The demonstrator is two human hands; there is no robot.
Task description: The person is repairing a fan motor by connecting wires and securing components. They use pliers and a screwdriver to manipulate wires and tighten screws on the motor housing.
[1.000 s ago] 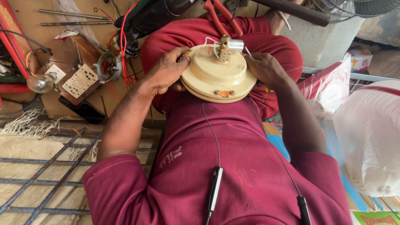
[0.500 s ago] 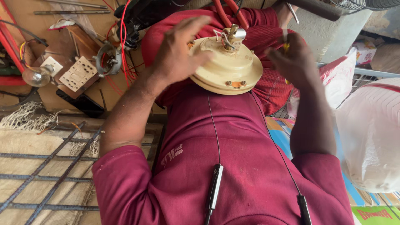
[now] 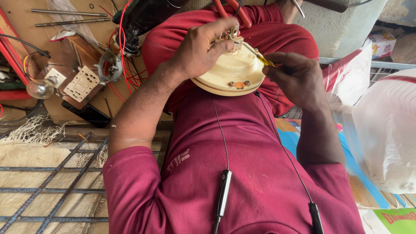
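Head view shows one cream, dome-shaped fan motor housing point(image 3: 234, 71) resting on the person's lap, on maroon cloth, with a small metal shaft and wires at its top and an orange patch with two screws on its near rim. One left hand point(image 3: 201, 47) grips the housing's upper left edge, fingers curled over the top. One right hand point(image 3: 297, 78) pinches a yellow-handled screwdriver point(image 3: 260, 56), its tip at the shaft. Cluttered board point(image 3: 52, 52) lies just left; white plastic bag point(image 3: 385, 130) crowds the right. One bulb point(image 3: 40, 88) sits on the board.
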